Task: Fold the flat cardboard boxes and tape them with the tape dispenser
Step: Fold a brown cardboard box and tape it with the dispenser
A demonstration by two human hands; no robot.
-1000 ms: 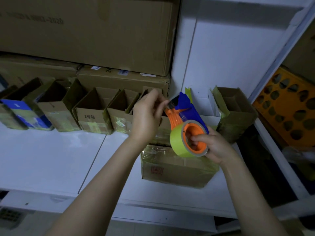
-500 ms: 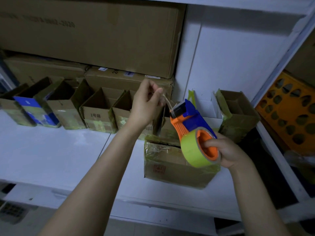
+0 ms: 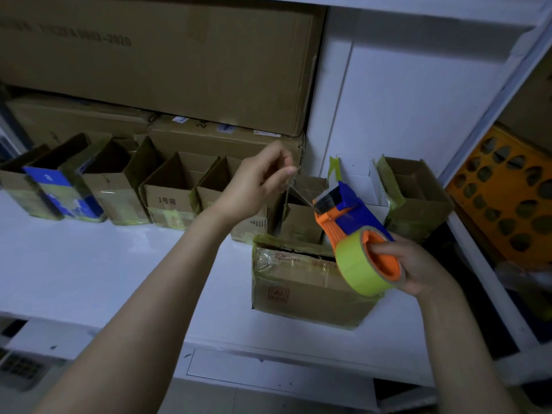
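Grip on the tape dispenser (image 3: 343,213) is provided by the right hand (image 3: 418,267), whose fingers are curled through the orange core of the yellow-green tape roll (image 3: 355,270). The dispenser is held in the air over the right end of the taped cardboard box (image 3: 298,291), with its blue head tilted up and away from the roll.

A narrow tape strip (image 3: 301,197) is drawn taut from the blue head to the left hand (image 3: 254,186). The free end of the strip is pinched between the thumb and fingertips of that hand, which is raised above and behind the left end of the taped cardboard box.

The taped cardboard box is seated on the white shelf (image 3: 89,264), and its top seam is seen partly open. A row of open cardboard boxes (image 3: 170,198) is arranged behind it and to its left. One further open box (image 3: 418,198) is placed behind its right end. Large cartons (image 3: 149,55) are stacked behind and above it. An orange perforated panel (image 3: 507,198) is located well to its right.
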